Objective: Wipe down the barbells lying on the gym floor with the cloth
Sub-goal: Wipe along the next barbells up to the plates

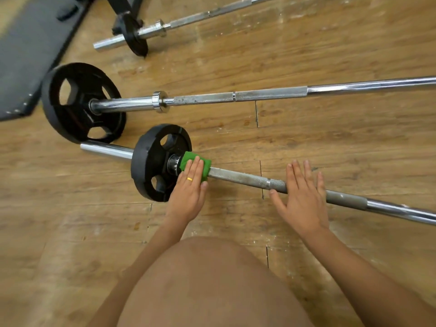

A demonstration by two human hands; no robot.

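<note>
Left hand (188,193): fingers laid straight and close together over the green cloth (205,168), thumb tip against its near edge, palm bearing down, a ring (189,179) on one finger. The cloth is folded over the shaft of the nearest barbell (238,177), hard up against the collar beside the small black plate (151,166). Right hand (304,199): flat, fingers spread, resting across the same shaft further along the knurled section and holding nothing. My guess is that it is there to stop the bar rolling. The cloth is soft and light and moulds to the bar, so it should wrap round and slide. On the rough knurling I expect it to drag and snag, while on the bright chrome towards the right end it ought to glide. The bar is stiff steel and looks heavy. With only this plate showing on it, it would likely pivot or roll under a sideways push, so it is better pinned from above than lifted. The best hold is on the knurling, where the skin grips. The chrome looks slippery. The bare sleeve end (106,149) sticks out past the plate. Beyond lies a second barbell (259,94) with a larger plate (77,102), and a third barbell (200,16) lies further off. All three rest on the worn wooden floor (330,142). A dark mat (28,50) lies at the far left. My knee (207,279) fills the near foreground.
</note>
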